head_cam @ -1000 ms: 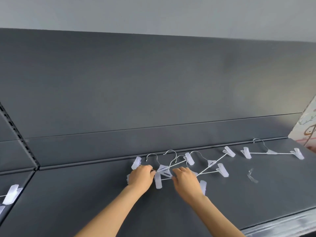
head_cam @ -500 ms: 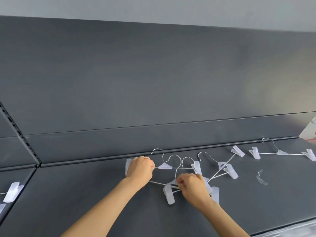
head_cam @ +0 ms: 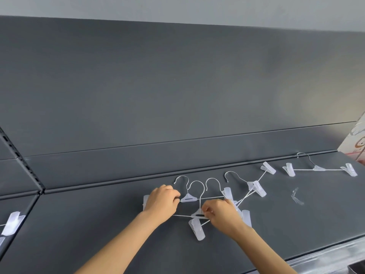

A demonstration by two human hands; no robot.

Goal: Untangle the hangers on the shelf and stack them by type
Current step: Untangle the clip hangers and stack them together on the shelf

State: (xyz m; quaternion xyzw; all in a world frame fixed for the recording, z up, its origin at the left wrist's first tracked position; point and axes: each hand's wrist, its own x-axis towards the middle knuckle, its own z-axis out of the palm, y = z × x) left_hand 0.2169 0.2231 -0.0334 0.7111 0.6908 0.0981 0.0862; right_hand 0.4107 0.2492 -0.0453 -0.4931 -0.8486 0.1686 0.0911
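Frosted clip hangers (head_cam: 209, 202), unlabelled, pinched by left hand (head_cam: 161, 200) and right hand (head_cam: 223, 214) on shelf (head_cam: 98, 224).

1. This looks like a shop, or a shop's stockroom, fitted with retail display shelving.
2. The dark grey metal shelf (head_cam: 276, 224) has a flat back panel (head_cam: 177, 86) rising behind it, as in store gondola units.
3. At the left, a slotted upright (head_cam: 21, 161) with a row of notches divides this bay from the next one.
4. The shelf's front edge carries a clear strip (head_cam: 327, 258), the kind that holds price labels.
5. Clip hangers (head_cam: 319, 168) with wire hooks and translucent plastic clips, the sort used for garments on sale, lie loose on the shelf.
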